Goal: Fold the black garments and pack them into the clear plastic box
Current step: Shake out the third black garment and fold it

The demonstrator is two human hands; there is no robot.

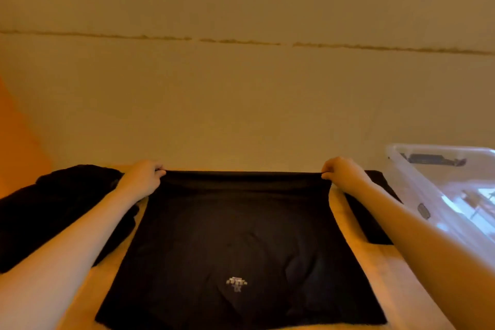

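A black garment with a small white print near its front lies spread flat on the wooden table. My left hand pinches its far left corner. My right hand pinches its far right corner, and the far edge runs taut between them. The clear plastic box stands at the right, tilted in view, close to my right forearm. A pile of other black garments lies at the left, partly under my left forearm. Another piece of black cloth shows under my right forearm.
A plain beige wall rises directly behind the table's far edge. The table's bare wood shows in strips on both sides of the spread garment. An orange-lit surface lies at the far left.
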